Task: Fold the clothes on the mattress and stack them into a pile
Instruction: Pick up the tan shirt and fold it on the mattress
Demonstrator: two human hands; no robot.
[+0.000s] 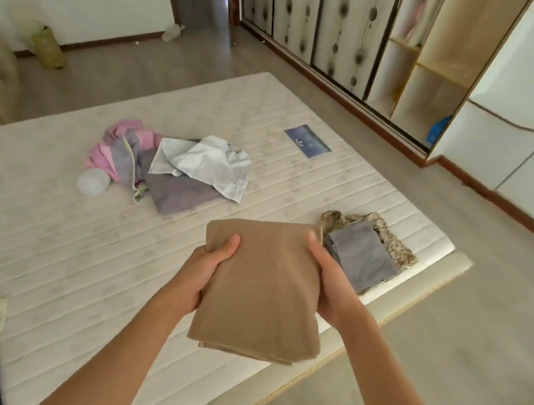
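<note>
Both hands, left hand [204, 274] and right hand [332, 286], are clamping a folded tan cloth [259, 291] above the mattress [45, 238] edge; blue mattress label [307, 140] is unreadable.

Home bedroom: bare mattress [307, 111] on floor, sliding-door wardrobe [320, 19] w/ open shelves, loose clothes [173, 167].

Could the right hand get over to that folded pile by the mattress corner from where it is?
Probably yes. The right hand grips the tan cloth right beside the folded pile, and nothing lies between them. It is busy holding the cloth, though, as is the left hand.
</note>
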